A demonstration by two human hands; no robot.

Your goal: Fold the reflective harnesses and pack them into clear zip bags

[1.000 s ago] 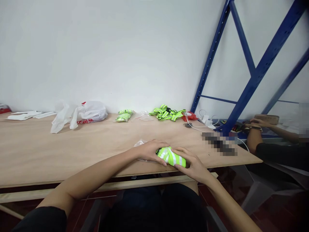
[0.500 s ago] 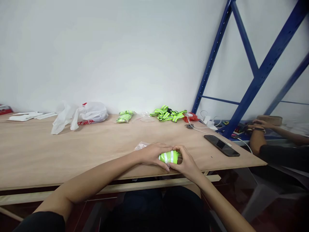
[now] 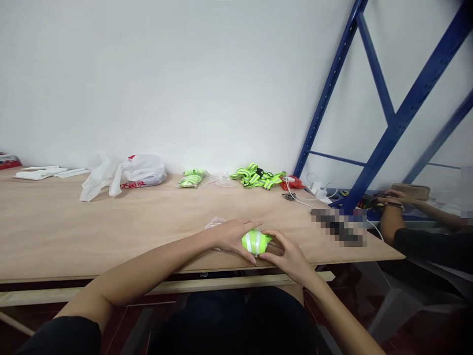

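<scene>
A rolled bundle of neon yellow-green reflective strap (image 3: 254, 242) with silvery bands lies near the table's front edge, between my two hands. My left hand (image 3: 235, 238) is curved round its left side, fingers over the top and thumb along the near side. At the right end, my right hand (image 3: 290, 252) pinches the bundle with thumb and fingertips. Shiny clear film shows on the bundle. Part of a clear plastic bag (image 3: 216, 223) sticks out behind my left hand; whether the bundle sits inside it I cannot tell.
Along the wall are a white carrier bag (image 3: 144, 170), a packed green strap bundle (image 3: 192, 178), clear plastic bags (image 3: 224, 179) and loose reflective straps (image 3: 256, 176). A pixelated dark object (image 3: 337, 227) and cables lie right. Beyond the blue rack (image 3: 395, 121), another person's arm (image 3: 392, 217) shows.
The bundle has turned slightly and shifted a little left. My right hand's fingers have slid lower round its right end. The left hand stays nearly in place.
</scene>
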